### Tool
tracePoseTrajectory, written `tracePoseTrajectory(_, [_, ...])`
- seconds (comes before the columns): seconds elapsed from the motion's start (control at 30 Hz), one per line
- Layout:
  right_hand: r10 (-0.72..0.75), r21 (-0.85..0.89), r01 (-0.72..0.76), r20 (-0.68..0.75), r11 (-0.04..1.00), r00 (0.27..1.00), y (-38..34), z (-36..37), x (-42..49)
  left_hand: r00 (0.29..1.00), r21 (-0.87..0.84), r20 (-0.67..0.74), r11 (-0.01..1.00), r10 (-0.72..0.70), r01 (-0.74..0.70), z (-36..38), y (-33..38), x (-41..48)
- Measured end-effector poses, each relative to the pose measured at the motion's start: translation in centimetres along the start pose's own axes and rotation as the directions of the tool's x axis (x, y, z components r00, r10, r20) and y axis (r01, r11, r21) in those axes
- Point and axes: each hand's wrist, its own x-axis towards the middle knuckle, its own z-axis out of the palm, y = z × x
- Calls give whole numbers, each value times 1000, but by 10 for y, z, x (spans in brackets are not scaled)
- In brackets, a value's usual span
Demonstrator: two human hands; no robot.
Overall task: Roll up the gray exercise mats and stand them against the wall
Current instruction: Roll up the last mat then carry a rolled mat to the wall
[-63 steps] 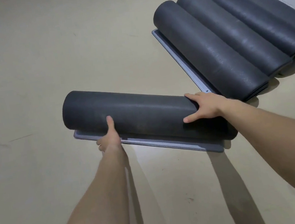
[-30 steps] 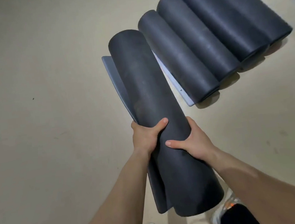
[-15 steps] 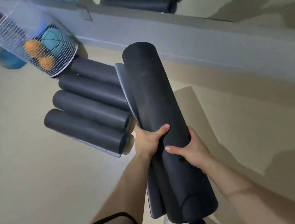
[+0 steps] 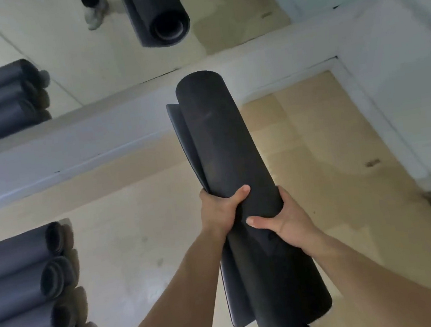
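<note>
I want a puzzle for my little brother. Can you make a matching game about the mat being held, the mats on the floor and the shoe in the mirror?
Things:
1. held mat
2. floor mats
3. shoe

Places:
A. seen in the mirror, at the top
B. lying side by side, lower left
C. gripped by the left hand and right hand

Pairs: 1-C, 2-B, 3-A

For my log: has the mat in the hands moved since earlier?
Yes. The held mat left the floor beside the row of rolled mats; it is now raised, nearer the wall.
</note>
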Motion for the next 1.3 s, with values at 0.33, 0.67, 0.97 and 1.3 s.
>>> tracePoseTrajectory(0.33, [110, 68, -98, -221, 993, 969, 66, -246, 125, 974, 107, 225, 994, -3, -22, 297, 61, 96])
tracePoseTrajectory(0.67, [153, -20, -167, -308, 986, 939, 149, -378, 306, 949, 72, 315, 997, 3, -27, 498, 43, 249])
tracePoseTrajectory(0.97, [57, -247, -145, -333, 958, 941, 241, -461, 455, 952, 67, 305, 998, -35, 15, 639, -17, 371])
tracePoseTrajectory(1.3, [-35, -547, -203, -394, 812, 919, 269, -501, 501, 977, 201, 206, 975, 49, -92, 721, -24, 405])
